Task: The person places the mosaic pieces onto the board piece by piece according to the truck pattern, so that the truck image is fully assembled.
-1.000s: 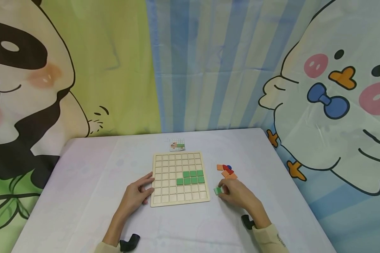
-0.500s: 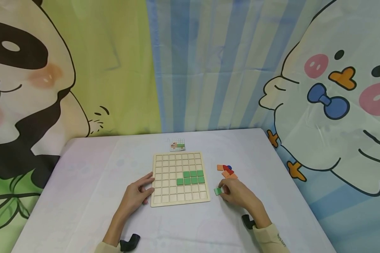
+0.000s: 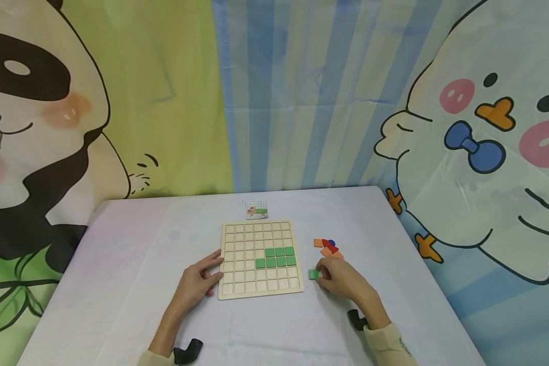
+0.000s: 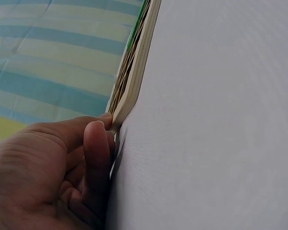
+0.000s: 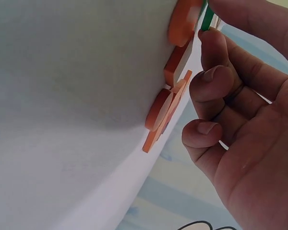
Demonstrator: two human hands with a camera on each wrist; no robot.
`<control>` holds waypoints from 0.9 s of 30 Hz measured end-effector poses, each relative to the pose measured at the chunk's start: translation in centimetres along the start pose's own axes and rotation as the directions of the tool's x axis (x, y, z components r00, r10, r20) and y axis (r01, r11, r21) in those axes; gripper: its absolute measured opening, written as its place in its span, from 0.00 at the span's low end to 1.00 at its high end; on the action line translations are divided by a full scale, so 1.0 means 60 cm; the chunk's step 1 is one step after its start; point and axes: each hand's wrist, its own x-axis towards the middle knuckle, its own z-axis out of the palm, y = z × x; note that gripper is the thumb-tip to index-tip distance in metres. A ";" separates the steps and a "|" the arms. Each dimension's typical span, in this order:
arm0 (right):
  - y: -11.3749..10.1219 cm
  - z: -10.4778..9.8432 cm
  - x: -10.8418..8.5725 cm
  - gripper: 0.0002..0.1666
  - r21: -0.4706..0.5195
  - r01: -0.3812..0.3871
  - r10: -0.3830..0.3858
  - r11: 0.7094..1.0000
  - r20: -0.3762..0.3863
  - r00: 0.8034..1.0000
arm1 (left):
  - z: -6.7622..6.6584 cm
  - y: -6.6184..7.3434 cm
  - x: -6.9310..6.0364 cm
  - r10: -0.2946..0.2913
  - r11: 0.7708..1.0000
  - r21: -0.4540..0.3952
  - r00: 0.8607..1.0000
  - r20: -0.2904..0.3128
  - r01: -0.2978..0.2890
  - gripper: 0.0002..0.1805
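Observation:
A pale wooden grid board (image 3: 240,260) lies on the table with two rows of green square tiles (image 3: 279,252) set in its right half. My left hand (image 3: 195,280) rests against the board's left edge, thumb and forefinger spread along it; the left wrist view has the fingertips touching the board's corner (image 4: 129,98). To the right of the board, my right hand (image 3: 340,278) pinches a green square tile (image 3: 313,274) between thumb and forefinger. Only a sliver of that tile (image 5: 208,18) shows in the right wrist view, and its remaining fingers are curled.
Just beyond the right hand lies a small heap of loose pieces: orange squares (image 3: 318,243), red pieces (image 3: 333,249) and a blue one (image 3: 331,242). A small printed picture card (image 3: 256,210) lies behind the board on the white-covered table (image 3: 142,264).
The green tile in my right fingers has turned a little and shifted slightly toward the far side. My left hand and the board stay where they were.

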 end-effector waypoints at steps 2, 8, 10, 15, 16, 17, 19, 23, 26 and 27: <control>-0.002 -0.001 0.002 0.10 0.003 -0.005 0.005 1.000 0.000 1.000 | 0.001 0.000 0.000 -0.002 1.000 0.003 1.000 -0.001 0.002 0.29; -0.012 -0.004 0.011 0.11 0.016 -0.008 0.008 1.000 0.001 1.000 | 0.002 0.000 0.001 -0.008 1.000 0.001 1.000 0.000 0.008 0.28; -0.017 -0.005 0.015 0.11 0.014 0.005 -0.005 1.000 -0.005 1.000 | 0.001 0.001 0.000 -0.011 1.000 0.002 1.000 -0.002 0.011 0.28; -0.030 -0.006 0.029 0.12 -0.018 0.041 -0.041 0.999 -0.026 0.999 | 0.000 0.003 0.000 -0.010 1.000 0.008 1.000 -0.005 0.010 0.29; -0.033 -0.006 0.032 0.12 -0.021 0.043 -0.043 0.999 -0.029 0.999 | 0.000 0.003 0.000 -0.009 1.000 0.008 1.000 -0.004 0.009 0.29; -0.035 -0.006 0.035 0.12 -0.023 0.040 -0.041 0.999 -0.026 0.999 | 0.000 0.004 0.000 -0.009 1.000 0.007 1.000 -0.003 0.009 0.29; -0.038 -0.004 0.041 0.12 -0.021 0.039 -0.039 0.999 -0.022 0.999 | -0.001 0.005 0.000 -0.010 1.000 0.005 1.000 0.000 0.010 0.29; -0.044 0.000 0.051 0.13 -0.015 0.054 -0.054 0.998 -0.013 0.998 | -0.001 0.005 0.001 -0.010 1.000 -0.003 1.000 0.002 0.010 0.29; -0.049 0.002 0.057 0.13 -0.016 0.073 -0.074 0.997 -0.010 0.997 | 0.000 0.004 0.001 -0.015 1.000 -0.005 1.000 0.003 0.015 0.29; -0.051 0.003 0.058 0.13 -0.016 0.078 -0.079 0.997 -0.009 0.997 | 0.000 0.003 0.001 -0.016 1.000 -0.005 1.000 0.004 0.016 0.29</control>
